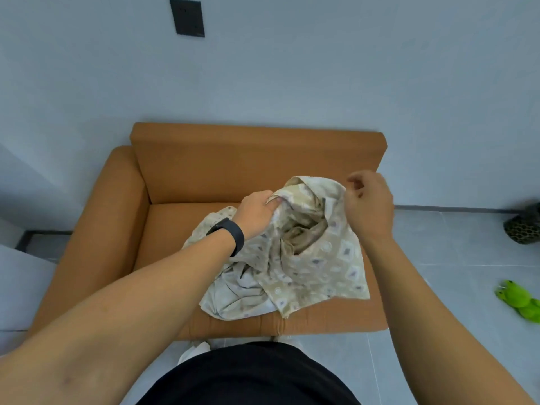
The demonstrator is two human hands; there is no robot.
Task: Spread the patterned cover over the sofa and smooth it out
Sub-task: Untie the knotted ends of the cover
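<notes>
The patterned cover (315,267), beige with small diamond motifs, lies bunched in a heap on the seat of the orange sofa (117,229). My left hand (257,213), with a black band on its wrist, grips a fold at the heap's upper left. My right hand (369,203) pinches the cover's raised top edge at the right, lifting it a little above the seat. Most of the sofa's seat, backrest and left armrest are bare.
A green plush toy (518,301) lies on the grey tiled floor to the right. A dark patterned object (524,226) sits at the right edge near the wall. A dark wall plate (187,16) hangs above the sofa. White furniture stands at the left.
</notes>
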